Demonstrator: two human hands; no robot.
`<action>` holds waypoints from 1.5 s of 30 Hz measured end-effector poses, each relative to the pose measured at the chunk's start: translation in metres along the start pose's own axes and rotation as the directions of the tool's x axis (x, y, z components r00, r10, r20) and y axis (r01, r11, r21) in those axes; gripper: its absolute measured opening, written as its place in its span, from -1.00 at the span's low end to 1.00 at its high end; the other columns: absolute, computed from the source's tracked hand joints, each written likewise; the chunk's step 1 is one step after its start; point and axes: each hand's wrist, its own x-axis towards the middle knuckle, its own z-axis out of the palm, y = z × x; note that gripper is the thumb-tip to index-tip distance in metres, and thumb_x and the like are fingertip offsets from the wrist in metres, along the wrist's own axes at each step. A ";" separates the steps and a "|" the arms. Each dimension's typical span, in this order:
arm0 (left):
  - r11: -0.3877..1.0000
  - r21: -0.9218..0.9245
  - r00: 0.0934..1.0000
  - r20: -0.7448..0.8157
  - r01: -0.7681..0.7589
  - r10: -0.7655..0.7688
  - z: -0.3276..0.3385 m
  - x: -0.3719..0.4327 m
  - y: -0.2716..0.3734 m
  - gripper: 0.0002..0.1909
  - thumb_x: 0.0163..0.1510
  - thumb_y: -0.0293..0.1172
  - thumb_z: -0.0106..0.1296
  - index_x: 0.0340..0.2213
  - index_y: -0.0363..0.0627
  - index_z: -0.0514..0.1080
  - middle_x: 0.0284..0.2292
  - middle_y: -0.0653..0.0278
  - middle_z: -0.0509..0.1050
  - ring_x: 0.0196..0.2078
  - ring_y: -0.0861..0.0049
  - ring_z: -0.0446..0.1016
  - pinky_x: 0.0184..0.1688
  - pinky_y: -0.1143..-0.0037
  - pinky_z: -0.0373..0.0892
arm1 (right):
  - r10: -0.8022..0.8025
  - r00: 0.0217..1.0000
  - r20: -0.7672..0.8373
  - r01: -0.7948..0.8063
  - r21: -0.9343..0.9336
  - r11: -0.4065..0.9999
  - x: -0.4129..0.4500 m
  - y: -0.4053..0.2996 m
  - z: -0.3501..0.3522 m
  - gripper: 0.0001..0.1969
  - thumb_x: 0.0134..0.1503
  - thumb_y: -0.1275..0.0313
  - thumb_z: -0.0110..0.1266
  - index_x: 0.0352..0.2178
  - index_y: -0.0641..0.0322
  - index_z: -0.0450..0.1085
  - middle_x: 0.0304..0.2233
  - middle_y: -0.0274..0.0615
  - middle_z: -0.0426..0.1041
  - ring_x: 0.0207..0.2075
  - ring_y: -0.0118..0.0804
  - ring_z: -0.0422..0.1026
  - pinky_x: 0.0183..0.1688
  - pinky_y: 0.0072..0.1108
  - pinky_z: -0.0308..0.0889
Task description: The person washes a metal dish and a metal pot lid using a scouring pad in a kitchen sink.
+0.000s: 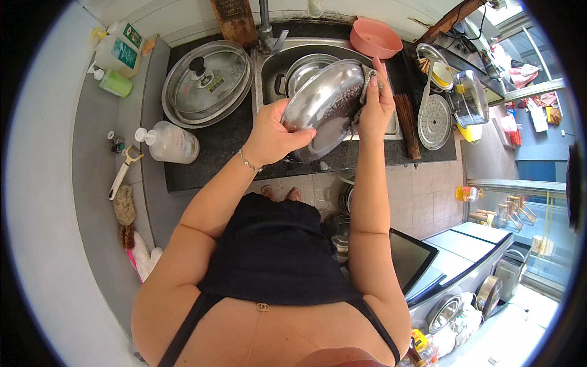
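Note:
A large stainless steel bowl (pixel 323 108) is tilted on its side above the front of the sink, with suds on its surface. My left hand (pixel 279 135) grips its left edge, the thumb lying over the near side. At the far right rim, my right hand (pixel 376 101) presses a brownish mesh cloth (pixel 367 87) against the bowl. Behind the bowl, a metal pot with a dark handle (pixel 305 69) sits in the sink basin (pixel 270 69). The faucet (pixel 270 41) stands at the sink's back left corner.
Left of the sink lies a glass-lidded pan (pixel 208 80), with a clear pump bottle (pixel 172 143) nearer. A pink plastic basin (pixel 376 39) sits at the back right. A bundle of thin brown sticks (pixel 407 126) and a perforated steamer plate (pixel 434 121) lie on the right.

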 end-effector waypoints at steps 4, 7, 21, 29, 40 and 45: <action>0.998 0.006 0.998 0.030 0.058 -0.058 0.005 0.004 0.003 -0.66 -0.23 -0.58 0.13 -0.31 -0.27 0.38 -0.46 0.44 0.41 -0.44 0.80 0.32 -0.38 0.69 0.29 | -0.273 0.937 0.218 0.329 -0.282 0.901 -0.004 -0.037 0.019 -0.85 0.00 0.38 -0.03 -0.36 0.09 0.40 0.02 -0.21 0.27 0.16 -0.10 0.03 0.19 -0.20 -0.36; 0.882 0.347 0.947 0.072 -0.319 0.314 -0.001 0.012 0.005 -0.73 -0.28 -0.47 0.15 -0.45 -0.27 0.36 -0.55 0.25 0.43 -0.54 0.72 0.34 -0.48 0.58 0.31 | -0.390 0.778 0.492 0.571 -0.297 0.765 -0.031 -0.076 0.032 -0.89 -0.15 0.32 0.07 -0.51 -0.01 0.44 0.01 -0.24 0.27 0.16 -0.11 0.04 0.18 -0.16 -0.38; 0.945 0.326 0.998 0.064 -0.023 0.002 0.011 0.010 0.017 -0.69 -0.32 -0.45 0.16 -0.44 -0.29 0.36 -0.63 0.24 0.36 -0.60 0.71 0.26 -0.52 0.63 0.27 | -0.209 0.968 0.137 0.221 -0.080 0.972 -0.006 -0.020 0.016 -0.83 0.03 0.35 -0.08 -0.51 0.13 0.44 0.07 -0.16 0.19 0.21 -0.07 -0.10 0.18 -0.14 -0.46; 0.928 0.373 0.997 0.066 0.017 -0.045 0.010 0.009 0.015 -0.70 -0.32 -0.45 0.15 -0.45 -0.26 0.36 -0.62 0.22 0.37 -0.59 0.66 0.29 -0.50 0.59 0.28 | -0.221 0.962 0.161 0.235 -0.072 0.969 -0.009 -0.013 0.014 -0.82 0.03 0.35 -0.08 -0.47 0.10 0.46 0.06 -0.19 0.21 0.20 -0.01 -0.10 0.18 -0.17 -0.50; 0.881 0.473 0.998 0.068 -0.027 -0.005 0.003 0.014 -0.003 -0.70 -0.29 -0.45 0.13 -0.43 -0.27 0.36 -0.65 0.26 0.37 -0.61 0.67 0.27 -0.53 0.58 0.27 | -0.341 0.837 0.429 0.453 -0.194 0.870 -0.041 -0.034 0.026 -0.78 0.02 0.22 -0.08 -0.53 0.00 0.47 0.08 -0.17 0.18 0.20 -0.07 -0.09 0.18 -0.17 -0.51; 0.868 0.483 0.992 0.093 -0.118 0.083 0.011 0.006 -0.003 -0.73 -0.30 -0.42 0.12 -0.52 -0.29 0.31 -0.67 0.13 0.34 -0.66 0.46 0.26 -0.55 0.53 0.26 | -0.248 0.953 0.174 0.260 -0.050 0.964 -0.023 -0.016 0.017 -0.80 0.04 0.31 -0.10 -0.51 0.10 0.45 0.08 -0.14 0.18 0.21 -0.02 -0.12 0.18 -0.18 -0.51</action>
